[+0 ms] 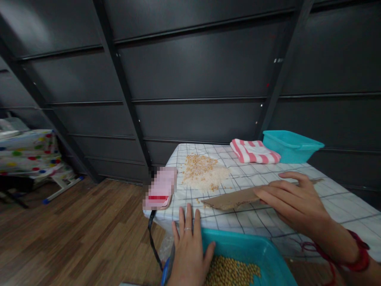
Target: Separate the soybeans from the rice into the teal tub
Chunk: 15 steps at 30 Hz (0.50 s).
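My right hand grips a long torn strip of brown cardboard, its edge near the tablecloth. Beyond the strip's left end lies a spread pile of white rice mixed with yellow soybeans. My left hand is open, fingers stretched forward over the left rim of a teal basin; whether it presses on the rim or the cloth I cannot tell. Many soybeans lie in this basin, just below the table's front edge. A few loose beans sit by the strip's left tip.
A pink phone with a black strap lies at the table's left edge. At the back right are a folded pink-and-white striped towel and a second teal basin. A dotted-cloth table stands far left; a dark panel wall rises behind.
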### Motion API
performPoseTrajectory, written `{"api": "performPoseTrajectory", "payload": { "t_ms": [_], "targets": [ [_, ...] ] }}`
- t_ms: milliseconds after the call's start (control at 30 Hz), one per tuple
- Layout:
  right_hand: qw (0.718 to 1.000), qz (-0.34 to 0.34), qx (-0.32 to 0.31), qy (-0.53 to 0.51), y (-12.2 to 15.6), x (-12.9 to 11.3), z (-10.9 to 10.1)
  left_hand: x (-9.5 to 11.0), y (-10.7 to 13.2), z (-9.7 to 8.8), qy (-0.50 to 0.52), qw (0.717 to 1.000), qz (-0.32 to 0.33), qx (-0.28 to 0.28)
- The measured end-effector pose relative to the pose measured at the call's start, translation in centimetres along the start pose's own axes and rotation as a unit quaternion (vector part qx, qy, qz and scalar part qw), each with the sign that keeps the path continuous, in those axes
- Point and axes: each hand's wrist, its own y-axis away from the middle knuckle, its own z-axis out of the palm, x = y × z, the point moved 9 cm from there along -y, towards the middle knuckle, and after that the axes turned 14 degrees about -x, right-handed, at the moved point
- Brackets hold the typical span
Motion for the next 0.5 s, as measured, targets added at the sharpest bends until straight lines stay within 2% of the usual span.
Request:
{"api": "performPoseTrajectory", "payload": {
  "t_ms": [167,400,500],
  "targets": [
    [1.000,-0.008,-0.006,-0.007,0.02,-0.23,0.48,-0.11,-0.10,0.23,-0.005,1.000,0.009,0.008],
    [0.999,-0.011,-0.023,-0.035,0.49,-0.40,0.28,0.04,-0.18,-0.11,-0.010,0.999,-0.027,-0.040],
    [0.999,-0.008,-0.025,-0.043,0.61,-0.34,0.25,0.07,-0.05,-0.12,-0.012,1.000,-0.011,-0.016]
  ]
}}
